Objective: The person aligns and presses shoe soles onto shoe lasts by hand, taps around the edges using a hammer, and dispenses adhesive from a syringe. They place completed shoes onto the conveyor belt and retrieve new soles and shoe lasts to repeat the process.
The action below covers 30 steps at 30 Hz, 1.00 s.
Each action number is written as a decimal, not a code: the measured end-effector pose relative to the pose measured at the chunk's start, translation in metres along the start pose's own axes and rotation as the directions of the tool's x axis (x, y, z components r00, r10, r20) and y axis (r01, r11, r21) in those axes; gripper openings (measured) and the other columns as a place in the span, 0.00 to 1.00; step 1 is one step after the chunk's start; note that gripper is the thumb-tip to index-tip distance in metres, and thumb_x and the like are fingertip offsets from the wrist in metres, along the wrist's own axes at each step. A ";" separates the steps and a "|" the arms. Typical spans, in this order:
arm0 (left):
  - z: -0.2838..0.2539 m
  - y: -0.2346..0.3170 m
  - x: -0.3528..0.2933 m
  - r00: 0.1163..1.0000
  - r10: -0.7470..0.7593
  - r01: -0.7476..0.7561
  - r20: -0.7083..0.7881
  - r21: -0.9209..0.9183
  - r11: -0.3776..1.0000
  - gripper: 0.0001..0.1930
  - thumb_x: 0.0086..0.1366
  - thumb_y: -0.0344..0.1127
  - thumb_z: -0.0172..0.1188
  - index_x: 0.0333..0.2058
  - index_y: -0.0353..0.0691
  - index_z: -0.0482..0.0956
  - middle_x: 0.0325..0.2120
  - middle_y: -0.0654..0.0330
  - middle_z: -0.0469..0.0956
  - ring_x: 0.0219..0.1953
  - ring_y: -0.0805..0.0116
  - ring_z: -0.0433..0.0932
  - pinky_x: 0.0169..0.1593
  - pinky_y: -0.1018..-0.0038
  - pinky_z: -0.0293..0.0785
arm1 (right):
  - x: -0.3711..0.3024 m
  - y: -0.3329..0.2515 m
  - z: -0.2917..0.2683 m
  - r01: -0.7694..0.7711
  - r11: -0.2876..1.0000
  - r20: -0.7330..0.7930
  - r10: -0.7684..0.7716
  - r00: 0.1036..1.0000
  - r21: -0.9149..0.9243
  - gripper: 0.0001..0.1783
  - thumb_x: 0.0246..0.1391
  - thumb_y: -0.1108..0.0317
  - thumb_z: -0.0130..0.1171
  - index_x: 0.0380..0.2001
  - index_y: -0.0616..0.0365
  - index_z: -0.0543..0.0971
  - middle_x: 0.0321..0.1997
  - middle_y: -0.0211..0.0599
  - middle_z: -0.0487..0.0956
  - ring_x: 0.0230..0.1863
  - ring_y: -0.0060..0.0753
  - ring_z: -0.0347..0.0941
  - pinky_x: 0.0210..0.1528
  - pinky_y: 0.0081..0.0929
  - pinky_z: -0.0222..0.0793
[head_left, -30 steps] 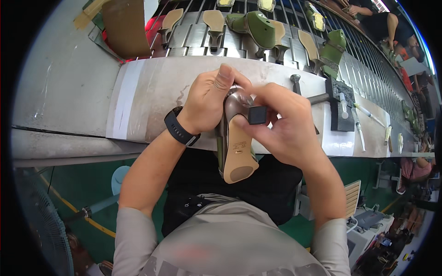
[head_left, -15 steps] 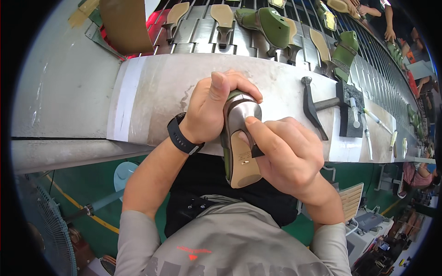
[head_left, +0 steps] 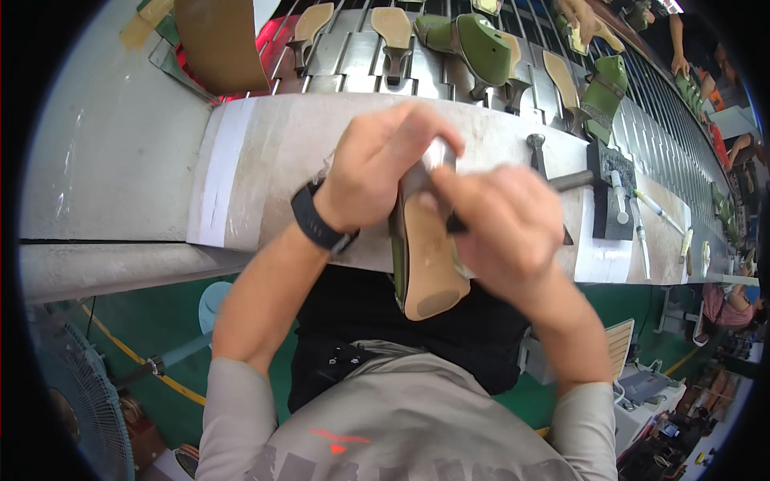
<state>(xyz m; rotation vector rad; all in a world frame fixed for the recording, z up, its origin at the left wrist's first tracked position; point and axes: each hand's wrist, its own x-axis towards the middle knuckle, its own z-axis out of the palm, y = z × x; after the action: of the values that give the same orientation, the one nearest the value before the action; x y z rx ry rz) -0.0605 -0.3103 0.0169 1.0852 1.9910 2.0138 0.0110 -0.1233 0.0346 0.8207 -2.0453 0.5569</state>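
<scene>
A shoe (head_left: 431,256) with a tan sole and a green side is held sole-up in front of me, its toe pointing toward my body. My left hand (head_left: 365,172) wraps round the heel end from the left, thumb and fingers bent over it. From the right, my right hand (head_left: 509,224) presses thumb and fingers against the shiny heel and waist of the sole. That hand is smeared by motion. A small dark piece (head_left: 455,223) shows beside its fingers, perhaps the heel tip.
A hammer (head_left: 573,179) leans on a black block (head_left: 608,216) at the right, with syringes (head_left: 618,200) around it. Behind the bench (head_left: 281,160), a slatted conveyor (head_left: 349,68) carries tan heeled soles (head_left: 391,30) and green shoes (head_left: 480,50). A co-worker's hand (head_left: 579,16) reaches in at the far right.
The shoe has turned slightly, so more of its sole shows and its toe has swung right. My left fingers have moved further over the heel. The right hand has blurred with motion.
</scene>
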 end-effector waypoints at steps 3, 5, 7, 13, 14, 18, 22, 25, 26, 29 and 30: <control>-0.007 -0.017 0.029 0.990 -0.125 0.133 0.058 -0.151 0.980 0.20 0.82 0.43 0.53 0.44 0.30 0.84 0.35 0.63 0.85 0.35 0.81 0.78 0.41 0.82 0.74 | 0.010 0.025 0.012 -0.132 0.990 0.018 0.132 0.991 0.038 0.14 0.48 0.71 0.76 0.39 0.60 0.85 0.26 0.34 0.80 0.23 0.36 0.75 0.27 0.30 0.68; -0.007 -0.035 0.032 0.993 -0.119 0.120 0.014 -0.151 0.981 0.20 0.82 0.44 0.55 0.44 0.30 0.84 0.35 0.62 0.85 0.37 0.80 0.80 0.42 0.80 0.76 | 0.012 0.022 0.015 -0.388 0.905 0.103 0.375 0.921 0.173 0.15 0.52 0.72 0.78 0.42 0.62 0.85 0.31 0.35 0.83 0.27 0.29 0.79 0.34 0.26 0.75; -0.005 -0.040 0.032 0.988 -0.154 0.150 -0.019 -0.138 0.979 0.19 0.81 0.44 0.55 0.44 0.30 0.85 0.35 0.62 0.85 0.37 0.79 0.80 0.42 0.79 0.77 | 0.007 0.023 0.010 -0.619 0.744 0.240 0.572 0.785 0.253 0.14 0.54 0.71 0.77 0.42 0.63 0.84 0.32 0.32 0.83 0.28 0.24 0.78 0.34 0.24 0.74; 0.003 -0.035 0.037 0.977 -0.188 0.191 -0.100 0.015 0.982 0.19 0.77 0.47 0.64 0.39 0.32 0.87 0.32 0.62 0.86 0.35 0.79 0.81 0.41 0.78 0.77 | -0.002 0.042 0.002 -0.940 0.209 0.669 0.661 0.340 0.271 0.21 0.62 0.58 0.74 0.43 0.68 0.84 0.31 0.26 0.82 0.33 0.15 0.74 0.35 0.19 0.70; 0.004 -0.037 0.036 0.976 -0.192 0.194 -0.104 0.007 0.981 0.19 0.77 0.47 0.64 0.39 0.32 0.87 0.32 0.62 0.86 0.35 0.79 0.81 0.41 0.78 0.77 | 0.003 0.041 0.002 -0.942 0.208 0.674 0.659 0.334 0.263 0.21 0.62 0.58 0.74 0.43 0.68 0.84 0.31 0.26 0.82 0.33 0.15 0.74 0.35 0.19 0.70; 0.006 -0.038 0.037 0.978 -0.173 0.172 -0.118 -0.013 0.985 0.20 0.76 0.47 0.65 0.38 0.32 0.88 0.31 0.62 0.86 0.34 0.79 0.80 0.40 0.78 0.78 | 0.016 0.036 0.002 -0.917 0.234 0.694 0.600 0.398 0.324 0.24 0.59 0.58 0.76 0.47 0.70 0.84 0.37 0.33 0.85 0.35 0.18 0.78 0.39 0.21 0.75; 0.007 -0.034 0.037 0.971 -0.206 0.205 -0.120 -0.022 0.979 0.20 0.76 0.48 0.66 0.37 0.32 0.88 0.29 0.63 0.86 0.32 0.79 0.80 0.39 0.78 0.77 | 0.020 0.035 0.004 -0.931 0.223 0.723 0.585 0.366 0.290 0.24 0.58 0.60 0.76 0.48 0.71 0.84 0.39 0.35 0.86 0.37 0.19 0.80 0.41 0.22 0.79; 0.006 -0.034 0.034 0.967 -0.223 0.219 -0.122 -0.047 0.975 0.21 0.75 0.49 0.66 0.37 0.31 0.88 0.28 0.63 0.86 0.31 0.79 0.80 0.38 0.78 0.77 | 0.023 0.034 0.009 -0.923 0.224 0.739 0.554 0.384 0.312 0.24 0.58 0.62 0.77 0.48 0.71 0.83 0.39 0.35 0.86 0.37 0.19 0.81 0.40 0.21 0.79; 0.006 -0.035 0.035 0.967 -0.225 0.220 -0.121 -0.053 0.974 0.21 0.75 0.49 0.66 0.37 0.31 0.88 0.28 0.63 0.86 0.31 0.79 0.80 0.38 0.78 0.77 | 0.020 0.033 0.010 -0.925 0.223 0.740 0.556 0.380 0.307 0.24 0.58 0.62 0.77 0.48 0.71 0.83 0.39 0.35 0.86 0.37 0.19 0.81 0.40 0.21 0.79; 0.006 -0.037 0.036 0.962 -0.230 0.230 -0.145 -0.019 0.973 0.22 0.75 0.50 0.67 0.37 0.31 0.88 0.28 0.63 0.86 0.32 0.80 0.79 0.38 0.78 0.77 | 0.009 0.027 0.015 -0.923 0.251 0.671 0.633 0.385 0.293 0.24 0.58 0.62 0.77 0.49 0.71 0.83 0.38 0.34 0.86 0.37 0.18 0.81 0.40 0.22 0.79; 0.006 -0.039 0.037 0.964 -0.218 0.220 -0.150 -0.007 0.976 0.22 0.75 0.50 0.67 0.36 0.31 0.88 0.28 0.63 0.86 0.32 0.80 0.79 0.38 0.78 0.77 | 0.008 0.024 0.015 -0.922 0.237 0.654 0.651 0.384 0.305 0.25 0.58 0.63 0.77 0.50 0.71 0.83 0.38 0.34 0.86 0.37 0.19 0.80 0.41 0.23 0.79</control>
<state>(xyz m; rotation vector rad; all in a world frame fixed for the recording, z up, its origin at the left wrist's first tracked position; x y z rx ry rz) -0.0993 -0.2800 -0.0042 0.6959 2.0881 2.0226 -0.0176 -0.1194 0.0314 0.0441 -2.6295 1.9611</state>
